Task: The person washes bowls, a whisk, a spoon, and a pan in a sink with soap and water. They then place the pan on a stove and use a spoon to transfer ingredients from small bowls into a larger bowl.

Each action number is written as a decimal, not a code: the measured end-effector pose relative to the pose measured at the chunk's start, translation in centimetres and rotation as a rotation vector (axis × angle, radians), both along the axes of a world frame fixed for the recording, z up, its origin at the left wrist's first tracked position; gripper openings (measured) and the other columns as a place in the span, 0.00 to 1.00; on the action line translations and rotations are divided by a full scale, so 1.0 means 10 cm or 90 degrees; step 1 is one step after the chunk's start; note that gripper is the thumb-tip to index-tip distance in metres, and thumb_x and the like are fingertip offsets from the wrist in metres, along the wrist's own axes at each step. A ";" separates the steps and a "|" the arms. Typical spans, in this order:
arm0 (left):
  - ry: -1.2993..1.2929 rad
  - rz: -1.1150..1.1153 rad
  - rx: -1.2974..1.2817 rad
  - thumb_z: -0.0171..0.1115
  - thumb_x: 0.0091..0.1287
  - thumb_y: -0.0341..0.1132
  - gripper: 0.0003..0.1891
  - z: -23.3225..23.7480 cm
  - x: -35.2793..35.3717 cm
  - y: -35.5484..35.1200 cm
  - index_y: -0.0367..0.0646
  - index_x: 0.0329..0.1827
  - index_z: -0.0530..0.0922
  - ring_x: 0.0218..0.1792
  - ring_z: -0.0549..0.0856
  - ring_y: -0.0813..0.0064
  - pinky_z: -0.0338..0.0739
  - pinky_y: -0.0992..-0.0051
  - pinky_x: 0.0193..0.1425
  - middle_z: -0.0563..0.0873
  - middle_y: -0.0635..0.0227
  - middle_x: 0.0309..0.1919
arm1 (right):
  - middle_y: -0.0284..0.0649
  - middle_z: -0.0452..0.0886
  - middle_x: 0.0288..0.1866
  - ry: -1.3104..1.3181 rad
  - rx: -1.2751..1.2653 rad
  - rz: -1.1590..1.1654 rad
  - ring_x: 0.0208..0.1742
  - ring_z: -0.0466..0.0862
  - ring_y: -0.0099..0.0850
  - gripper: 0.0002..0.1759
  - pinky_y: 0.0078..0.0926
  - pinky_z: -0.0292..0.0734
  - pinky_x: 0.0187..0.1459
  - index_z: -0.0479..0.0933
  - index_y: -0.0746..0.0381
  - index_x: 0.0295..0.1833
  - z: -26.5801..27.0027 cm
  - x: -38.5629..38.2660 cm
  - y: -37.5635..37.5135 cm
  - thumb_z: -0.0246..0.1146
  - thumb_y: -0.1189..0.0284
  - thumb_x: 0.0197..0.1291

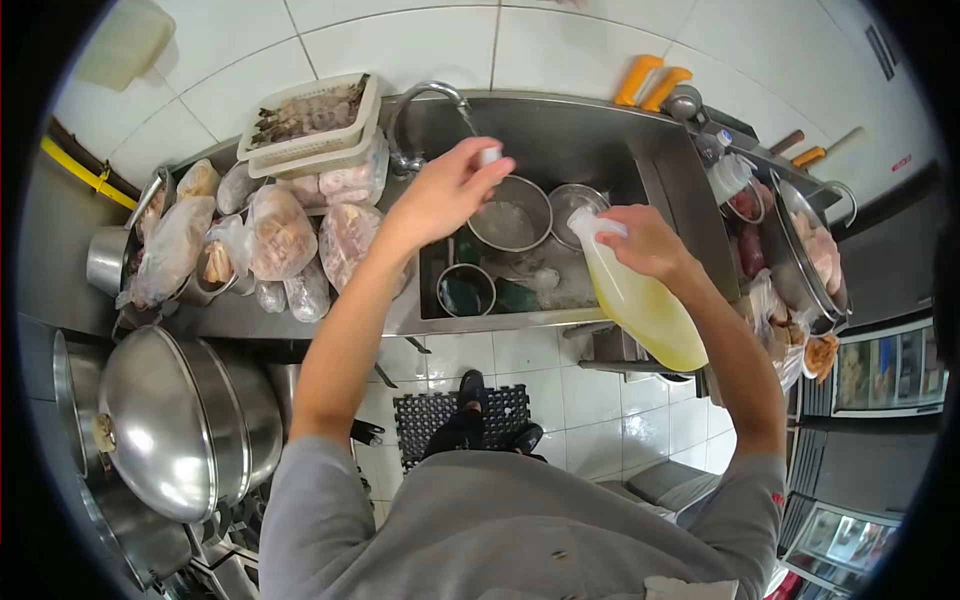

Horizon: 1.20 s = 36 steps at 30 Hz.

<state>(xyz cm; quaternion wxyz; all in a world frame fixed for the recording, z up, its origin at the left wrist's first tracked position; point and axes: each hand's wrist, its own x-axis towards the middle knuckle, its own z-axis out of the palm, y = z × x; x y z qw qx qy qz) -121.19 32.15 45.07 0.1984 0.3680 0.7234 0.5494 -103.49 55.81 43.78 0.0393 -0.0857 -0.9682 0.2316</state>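
My left hand (450,190) is raised over the sink with a small white cap (489,155) pinched between thumb and fingers. My right hand (645,240) grips the neck of a clear plastic bottle (640,305) of yellow liquid. The bottle leans, its uncapped mouth towards the sink's middle. Beneath my hands, the steel sink (600,318) holds a round metal pot (540,235) with water in it, a metal bowl (580,195) beside it, and a smaller dark-looking pot (466,292). A ladle-like utensil (545,278) lies between them.
A curved faucet (430,88) rises at the back left. Bagged meat (280,235) and a basket of shrimp (312,110) crowd the left counter. Orange-handled tools (640,80) lean behind the sink; a pan of meat (815,245) stands right. Large steel pots (170,420) sit lower left.
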 end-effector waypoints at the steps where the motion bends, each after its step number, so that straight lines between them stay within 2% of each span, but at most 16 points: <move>1: -0.063 0.029 0.047 0.59 0.69 0.45 0.22 -0.05 0.02 -0.19 0.37 0.57 0.71 0.29 0.79 0.81 0.76 0.78 0.35 0.81 0.67 0.30 | 0.54 0.82 0.39 -0.056 0.026 0.003 0.44 0.82 0.51 0.17 0.37 0.76 0.47 0.80 0.64 0.48 -0.03 -0.15 0.01 0.66 0.67 0.55; 4: -0.169 0.045 0.051 0.60 0.69 0.39 0.21 -0.48 0.26 -0.67 0.37 0.59 0.70 0.29 0.78 0.84 0.74 0.80 0.33 0.80 0.71 0.31 | 0.52 0.82 0.42 -0.193 0.104 -0.001 0.47 0.81 0.49 0.17 0.39 0.76 0.50 0.80 0.63 0.47 -0.18 -0.53 -0.03 0.65 0.66 0.53; 7: -0.280 0.021 -0.017 0.61 0.68 0.36 0.21 -0.92 0.54 -1.03 0.36 0.59 0.70 0.29 0.77 0.84 0.74 0.81 0.33 0.79 0.72 0.32 | 0.51 0.81 0.46 -0.249 0.174 -0.006 0.50 0.80 0.48 0.19 0.42 0.76 0.52 0.79 0.62 0.48 -0.46 -0.83 0.01 0.65 0.65 0.52; 11: -0.410 0.060 0.012 0.62 0.67 0.35 0.20 -1.44 0.83 -1.47 0.36 0.59 0.70 0.29 0.78 0.84 0.74 0.82 0.33 0.79 0.71 0.34 | 0.51 0.81 0.47 -0.279 0.186 -0.006 0.51 0.81 0.47 0.18 0.42 0.77 0.52 0.79 0.62 0.47 -0.53 -1.10 0.03 0.66 0.65 0.51; 13: -0.490 0.091 -0.002 0.62 0.67 0.34 0.20 -1.52 0.93 -1.63 0.37 0.59 0.71 0.30 0.78 0.84 0.74 0.82 0.34 0.80 0.71 0.35 | 0.52 0.82 0.45 -0.295 0.198 -0.023 0.50 0.82 0.47 0.17 0.42 0.78 0.51 0.79 0.63 0.45 -0.56 -1.20 0.02 0.66 0.66 0.51; 17: -0.541 0.136 -0.031 0.62 0.67 0.31 0.20 -1.65 1.01 -1.85 0.36 0.59 0.70 0.32 0.79 0.84 0.76 0.82 0.36 0.82 0.68 0.39 | 0.53 0.83 0.42 -0.298 0.243 -0.041 0.47 0.83 0.49 0.16 0.41 0.80 0.48 0.80 0.65 0.43 -0.63 -1.35 0.00 0.67 0.67 0.50; 21: -0.548 0.147 -0.007 0.63 0.66 0.29 0.19 -1.71 0.97 -1.93 0.36 0.59 0.70 0.33 0.80 0.83 0.77 0.81 0.37 0.83 0.68 0.41 | 0.54 0.83 0.43 -0.377 0.257 -0.023 0.47 0.83 0.49 0.16 0.42 0.80 0.48 0.80 0.66 0.42 -0.68 -1.42 0.02 0.67 0.68 0.49; 29: -0.516 0.119 -0.012 0.63 0.65 0.25 0.18 -1.73 0.83 -1.88 0.36 0.57 0.72 0.36 0.81 0.83 0.78 0.80 0.39 0.83 0.68 0.45 | 0.56 0.82 0.45 -0.378 0.220 -0.064 0.49 0.82 0.50 0.17 0.42 0.79 0.49 0.78 0.69 0.44 -0.74 -1.30 0.10 0.65 0.70 0.48; 32: -0.508 0.129 0.002 0.65 0.64 0.27 0.19 -1.73 0.84 -1.84 0.36 0.57 0.73 0.35 0.81 0.83 0.77 0.81 0.38 0.83 0.68 0.41 | 0.56 0.82 0.44 -0.370 0.211 -0.061 0.48 0.82 0.50 0.17 0.42 0.79 0.49 0.78 0.68 0.44 -0.74 -1.25 0.12 0.64 0.71 0.48; 36: -0.501 0.132 -0.009 0.65 0.63 0.27 0.19 -1.71 0.85 -1.83 0.35 0.57 0.73 0.34 0.81 0.83 0.77 0.82 0.37 0.83 0.67 0.42 | 0.56 0.82 0.45 -0.358 0.211 -0.072 0.48 0.82 0.50 0.16 0.43 0.79 0.49 0.79 0.67 0.44 -0.77 -1.22 0.13 0.64 0.71 0.48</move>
